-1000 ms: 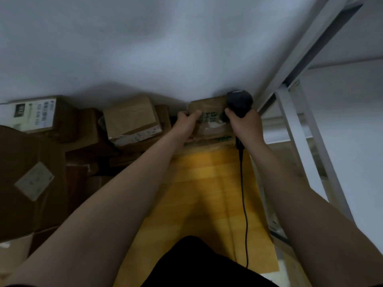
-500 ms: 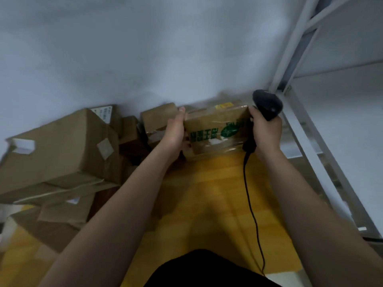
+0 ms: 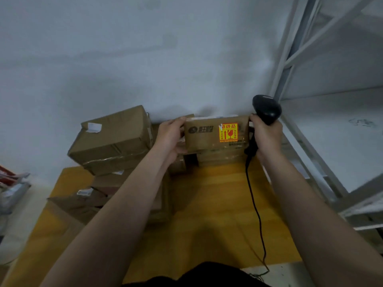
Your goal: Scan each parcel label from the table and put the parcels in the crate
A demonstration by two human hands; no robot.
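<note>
A small brown cardboard parcel (image 3: 205, 135) with a yellow and red fragile sticker is lifted above the far end of the yellow table (image 3: 207, 214). My left hand (image 3: 170, 139) grips its left end. My right hand (image 3: 266, 137) holds the black corded barcode scanner (image 3: 266, 109) and presses against the parcel's right end. The sticker side faces me; a white label strip shows along its top edge. The crate is not in view.
Several brown parcels are piled on the table's left side, the largest (image 3: 112, 139) on top, with more (image 3: 219, 157) under the held one. A white metal shelf rack (image 3: 310, 141) stands to the right. The white wall is close behind. The scanner cable (image 3: 256, 204) trails across the table.
The parcel has been lifted off the pile and turned, so the fragile-sticker face now shows instead of the green-printed face. My head has tilted up and left.
</note>
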